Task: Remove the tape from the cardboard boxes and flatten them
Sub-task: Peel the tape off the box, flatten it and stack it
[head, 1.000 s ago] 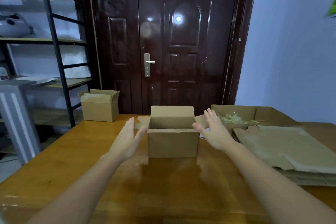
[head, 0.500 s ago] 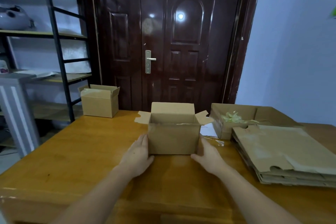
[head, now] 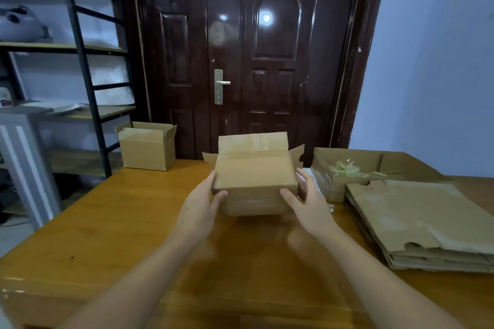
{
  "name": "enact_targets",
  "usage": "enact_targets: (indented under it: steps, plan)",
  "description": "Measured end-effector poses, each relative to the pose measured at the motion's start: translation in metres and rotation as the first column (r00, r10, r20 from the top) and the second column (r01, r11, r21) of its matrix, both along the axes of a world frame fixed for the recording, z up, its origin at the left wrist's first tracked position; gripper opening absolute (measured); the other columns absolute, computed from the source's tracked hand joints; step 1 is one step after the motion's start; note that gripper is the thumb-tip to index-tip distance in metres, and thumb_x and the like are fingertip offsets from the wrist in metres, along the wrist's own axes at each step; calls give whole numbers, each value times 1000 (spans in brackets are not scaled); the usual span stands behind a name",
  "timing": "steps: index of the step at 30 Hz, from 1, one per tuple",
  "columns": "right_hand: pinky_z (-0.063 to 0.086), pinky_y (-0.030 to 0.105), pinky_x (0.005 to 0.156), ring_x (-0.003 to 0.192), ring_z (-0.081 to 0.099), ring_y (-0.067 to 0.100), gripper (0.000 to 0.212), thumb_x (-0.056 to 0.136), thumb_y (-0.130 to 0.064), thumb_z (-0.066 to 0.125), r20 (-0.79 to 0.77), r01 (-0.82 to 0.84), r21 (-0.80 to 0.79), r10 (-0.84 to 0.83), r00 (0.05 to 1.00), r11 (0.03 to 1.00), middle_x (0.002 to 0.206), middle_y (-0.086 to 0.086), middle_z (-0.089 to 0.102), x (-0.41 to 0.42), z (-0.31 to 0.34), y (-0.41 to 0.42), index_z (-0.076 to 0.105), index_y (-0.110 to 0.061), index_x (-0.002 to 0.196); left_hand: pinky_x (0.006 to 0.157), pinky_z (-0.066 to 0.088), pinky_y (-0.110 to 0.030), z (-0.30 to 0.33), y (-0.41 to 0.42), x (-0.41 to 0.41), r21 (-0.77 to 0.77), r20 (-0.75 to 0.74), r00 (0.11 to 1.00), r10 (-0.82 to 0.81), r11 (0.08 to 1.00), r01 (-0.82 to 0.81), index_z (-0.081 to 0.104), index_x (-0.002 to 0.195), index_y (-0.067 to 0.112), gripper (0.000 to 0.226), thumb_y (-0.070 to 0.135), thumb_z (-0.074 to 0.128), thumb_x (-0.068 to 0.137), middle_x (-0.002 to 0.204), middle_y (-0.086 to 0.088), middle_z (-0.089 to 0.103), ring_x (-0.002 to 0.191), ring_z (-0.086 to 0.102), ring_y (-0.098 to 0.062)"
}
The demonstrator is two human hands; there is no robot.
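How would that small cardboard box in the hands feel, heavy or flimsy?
Probably light: the box is held tipped up off the table by the left hand and right hand alone. Likely fairly stiff while taped, though its loose side flaps look floppy.

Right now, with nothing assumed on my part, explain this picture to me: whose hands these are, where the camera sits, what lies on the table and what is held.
No machine here: a person wears one camera on the head, looking forward and down. The left hand and right hand hold a small cardboard box between them, tipped so a taped face shows. On the wooden table lie another open box, a stack of flattened boxes and a shallow box holding peeled tape.
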State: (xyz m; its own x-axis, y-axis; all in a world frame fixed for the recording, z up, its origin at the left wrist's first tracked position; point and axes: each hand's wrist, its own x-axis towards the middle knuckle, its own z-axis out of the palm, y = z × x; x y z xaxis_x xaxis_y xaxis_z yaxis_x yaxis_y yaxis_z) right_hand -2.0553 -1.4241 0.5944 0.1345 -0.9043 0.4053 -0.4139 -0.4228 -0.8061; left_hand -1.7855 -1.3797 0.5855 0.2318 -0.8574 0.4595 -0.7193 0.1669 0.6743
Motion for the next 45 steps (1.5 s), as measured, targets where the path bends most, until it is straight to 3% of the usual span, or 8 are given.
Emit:
enact_targets:
  steps: [4,8,12,19,26,37,41,45]
  plan:
    - [54,29,94,120,58,8,54,96,-52,60,87,61,-4,-60,994,998,128,-18,58,11,9,0,39,-31,142,115,41,-41,2,3,-13,-69,-177,978,-107,993,96,8,162,46,99,64,65,84,161,12,37,144,38,-9]
    - [45,11,73,111,54,3,63,97,-59,52,68,142,-38,-139,988,989,129,-18,50,11,22,-2,34,-33,151,117,30,-39,0,-2,-12,-96,96,979,-179,978,188,-19,157,52,148,32,97,68,169,22,-2,149,14,-2]
    - [51,8,80,117,53,-12,90,82,-54,78,86,-5,-131,16,996,991,135,-44,42,3,31,2,26,-41,154,103,53,-36,14,-4,-10,-159,108,982,-156,972,172,-3,157,58,128,14,89,80,170,23,-14,144,34,-13]
    - [28,6,99,132,34,-2,65,92,-37,73,-112,107,-349,-155,982,931,159,-9,36,1,49,-4,43,-34,150,111,41,-31,53,-9,-20,-256,97,990,-102,959,124,27,159,44,83,43,76,91,173,13,9,145,39,-14]
    - [43,49,110,138,42,20,57,96,-41,66,-260,118,-212,-173,950,970,155,-3,42,-8,47,-11,49,-29,149,99,48,-33,48,-14,-19,-123,176,984,-24,991,46,40,149,40,68,59,68,91,157,12,43,133,52,-14]
    - [40,42,114,137,44,19,56,98,-37,65,-394,13,-36,-26,919,999,151,-5,47,-13,13,-14,46,-32,150,121,31,-42,16,-16,1,27,410,902,-135,990,136,58,119,35,51,70,69,83,166,7,33,155,24,-19]
    - [30,46,121,150,24,24,63,99,-47,60,-576,52,-87,-92,812,995,167,-2,23,-5,21,-16,37,-35,156,106,50,-37,21,-8,7,0,476,852,-217,969,247,51,136,34,63,73,59,87,114,21,56,108,53,-5]
    - [30,45,119,143,28,21,61,95,-54,62,-661,-96,-327,-155,734,940,156,-1,37,9,22,3,47,-30,149,106,48,-33,13,1,13,-97,546,825,-145,967,234,56,122,33,55,77,46,91,119,18,59,105,52,-6]
